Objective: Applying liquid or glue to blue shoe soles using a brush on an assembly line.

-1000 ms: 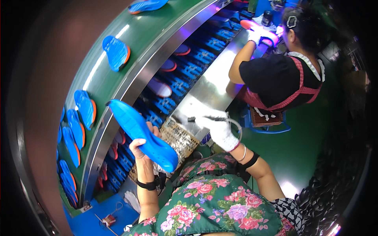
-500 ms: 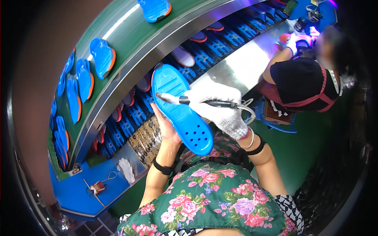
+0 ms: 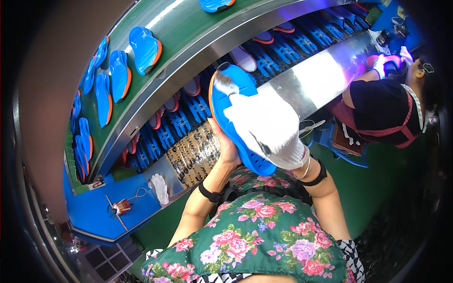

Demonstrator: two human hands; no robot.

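Note:
A blue shoe sole (image 3: 221,106) with an orange edge and small holes at one end is tilted in front of me. My bare left hand (image 3: 227,148) holds it from below and behind, with fingers partly hidden. In a white knit glove, my right hand (image 3: 269,123) covers much of the sole and grips a brush (image 3: 226,85). The brush's bristles lie over the sole's far end; the handle is mostly hidden by the glove. A thin hose (image 3: 312,125) shows beyond the right hand.
Several blue soles (image 3: 120,75) lie on the green conveyor belt (image 3: 163,35) beyond a metal rail. Below it is a rack (image 3: 198,111) of shoe parts. On the right, a co-worker (image 3: 377,108) sits by a metal tabletop (image 3: 316,68). A blue table (image 3: 94,203) stands at left.
My right hand has moved over the sole, and the brush has shifted from its middle to its far end. The view has shifted, and the sole appears farther right.

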